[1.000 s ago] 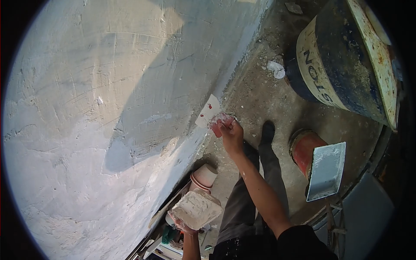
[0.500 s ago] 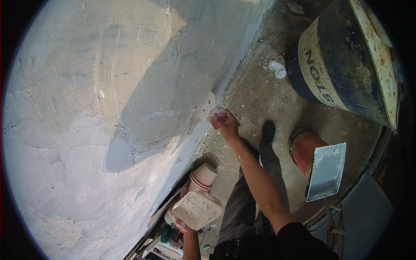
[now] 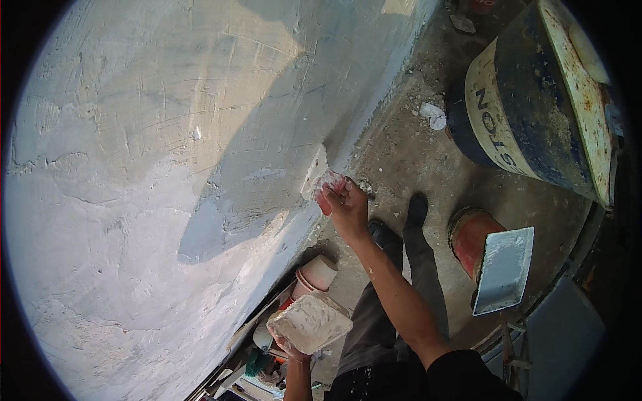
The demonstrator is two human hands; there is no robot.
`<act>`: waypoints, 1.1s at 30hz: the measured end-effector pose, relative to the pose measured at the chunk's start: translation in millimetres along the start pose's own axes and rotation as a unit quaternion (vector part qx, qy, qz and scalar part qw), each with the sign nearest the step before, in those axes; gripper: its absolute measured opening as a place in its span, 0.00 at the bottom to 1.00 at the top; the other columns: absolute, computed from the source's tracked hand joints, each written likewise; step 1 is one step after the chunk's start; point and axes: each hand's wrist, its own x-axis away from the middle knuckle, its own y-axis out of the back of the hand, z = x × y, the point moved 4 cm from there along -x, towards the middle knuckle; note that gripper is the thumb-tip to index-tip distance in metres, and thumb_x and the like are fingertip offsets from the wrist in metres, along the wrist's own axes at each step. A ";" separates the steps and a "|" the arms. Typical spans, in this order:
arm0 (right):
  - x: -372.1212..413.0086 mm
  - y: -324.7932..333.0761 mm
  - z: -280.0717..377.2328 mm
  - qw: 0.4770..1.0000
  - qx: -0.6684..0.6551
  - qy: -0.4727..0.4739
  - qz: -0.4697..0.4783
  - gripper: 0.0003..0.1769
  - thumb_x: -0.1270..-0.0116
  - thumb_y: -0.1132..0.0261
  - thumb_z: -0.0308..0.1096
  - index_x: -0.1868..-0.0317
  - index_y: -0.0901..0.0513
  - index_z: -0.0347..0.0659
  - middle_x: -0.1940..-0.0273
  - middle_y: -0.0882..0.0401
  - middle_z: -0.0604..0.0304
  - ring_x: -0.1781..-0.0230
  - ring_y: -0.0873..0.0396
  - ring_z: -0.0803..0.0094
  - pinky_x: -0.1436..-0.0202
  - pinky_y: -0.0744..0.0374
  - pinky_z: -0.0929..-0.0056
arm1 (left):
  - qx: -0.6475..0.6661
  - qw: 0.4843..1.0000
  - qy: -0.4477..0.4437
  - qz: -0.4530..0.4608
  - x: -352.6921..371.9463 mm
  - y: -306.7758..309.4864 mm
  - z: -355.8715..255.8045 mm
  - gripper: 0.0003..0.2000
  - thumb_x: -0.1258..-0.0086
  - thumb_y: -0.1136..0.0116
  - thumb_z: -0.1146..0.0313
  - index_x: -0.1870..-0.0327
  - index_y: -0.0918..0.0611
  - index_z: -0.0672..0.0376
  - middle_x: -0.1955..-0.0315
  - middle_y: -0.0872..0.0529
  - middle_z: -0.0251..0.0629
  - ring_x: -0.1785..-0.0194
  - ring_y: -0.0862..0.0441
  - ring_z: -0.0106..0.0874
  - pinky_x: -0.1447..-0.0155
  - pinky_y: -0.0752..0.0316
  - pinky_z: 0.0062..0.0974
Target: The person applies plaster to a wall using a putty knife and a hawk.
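Observation:
A small red scraper (image 3: pixel 328 194), smeared with white plaster, is gripped in my right hand (image 3: pixel 350 204) against the lower part of the plastered wall (image 3: pixel 147 167). A pale wet patch (image 3: pixel 319 160) shows on the wall just above the scraper. My left hand (image 3: pixel 287 344) is closed on the edge of a plaster-coated tray (image 3: pixel 311 323), held low near my legs. White plaster lies inside this tray.
A large blue and cream drum (image 3: pixel 515 100) stands at the upper right. A white rectangular tray (image 3: pixel 505 271) rests on a red bucket (image 3: pixel 471 237). Stacked buckets (image 3: pixel 315 274) stand by the wall's foot. A white scrap (image 3: pixel 433 115) and rubble lie on the floor.
My right hand and the red scraper have moved slightly down and left along the wall. The held tray has shifted a little right. The whole view has shifted slightly.

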 end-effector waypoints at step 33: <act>98.7 -80.7 164.1 0.989 0.068 0.130 0.035 0.10 0.35 0.37 0.23 0.54 0.21 0.26 0.66 0.17 0.49 0.66 0.15 0.70 0.66 0.18 0.75 | 0.152 0.977 0.096 0.116 16.0 -47.3 -35.6 0.38 0.31 0.62 0.32 0.32 0.30 0.55 0.35 0.26 0.42 0.33 0.29 0.47 0.31 0.35 0.56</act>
